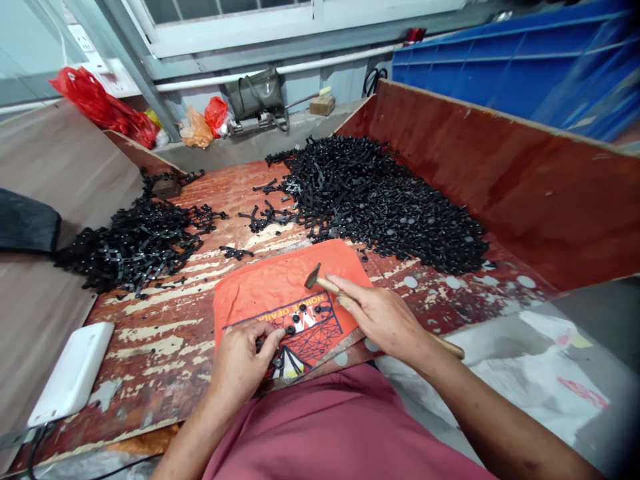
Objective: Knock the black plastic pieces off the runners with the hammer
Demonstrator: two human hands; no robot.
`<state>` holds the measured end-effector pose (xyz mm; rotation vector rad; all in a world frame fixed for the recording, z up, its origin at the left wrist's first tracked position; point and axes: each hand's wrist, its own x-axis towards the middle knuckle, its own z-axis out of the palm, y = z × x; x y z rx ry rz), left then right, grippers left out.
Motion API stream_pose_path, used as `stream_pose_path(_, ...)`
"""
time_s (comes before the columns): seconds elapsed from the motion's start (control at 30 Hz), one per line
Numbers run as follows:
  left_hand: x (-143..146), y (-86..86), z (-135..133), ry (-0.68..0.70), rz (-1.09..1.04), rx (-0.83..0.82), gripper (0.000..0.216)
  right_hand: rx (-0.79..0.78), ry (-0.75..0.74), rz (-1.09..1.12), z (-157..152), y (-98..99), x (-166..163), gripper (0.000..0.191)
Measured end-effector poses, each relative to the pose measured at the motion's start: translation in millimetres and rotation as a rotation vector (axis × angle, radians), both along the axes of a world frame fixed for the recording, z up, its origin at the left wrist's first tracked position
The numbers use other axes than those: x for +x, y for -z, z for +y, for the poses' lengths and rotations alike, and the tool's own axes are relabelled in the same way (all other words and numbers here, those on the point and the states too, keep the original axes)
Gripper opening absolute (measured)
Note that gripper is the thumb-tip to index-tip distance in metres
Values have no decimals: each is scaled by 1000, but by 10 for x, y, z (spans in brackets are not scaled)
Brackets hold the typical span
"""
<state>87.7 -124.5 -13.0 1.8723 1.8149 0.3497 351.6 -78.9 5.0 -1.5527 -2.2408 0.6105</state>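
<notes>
My right hand grips the wooden handle of a small hammer, its metal head raised just above an orange cloth pad on the worn red bench. My left hand rests on the pad's near edge, its fingers pinched on a small black plastic part. A few more small black round parts lie in a row on the pad's printed patch, between the two hands.
A big heap of black plastic parts fills the bench's far right, a smaller heap of black strips lies at the left. A red wooden side board walls the right. A white phone-like device lies near left. Blue crates stand behind.
</notes>
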Motion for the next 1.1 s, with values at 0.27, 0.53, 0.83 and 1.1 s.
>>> stream_pose_path(0.27,29,54,-48,-23,-16,84,39,-48,-140,103,-252,-230,12,43)
stream_pose_path(0.53,57,87,-71,-39,-49,105,37,-8,-197,103,-337,-255,-39,45)
stream_pose_path(0.83,78,46,-35,-41,-30,54,39,61,-209,78,-459,-179,-128,48)
stream_pose_path(1.1,83,14,-20,-45,-1,29,41,80,-198,51,-504,-18,-166,50)
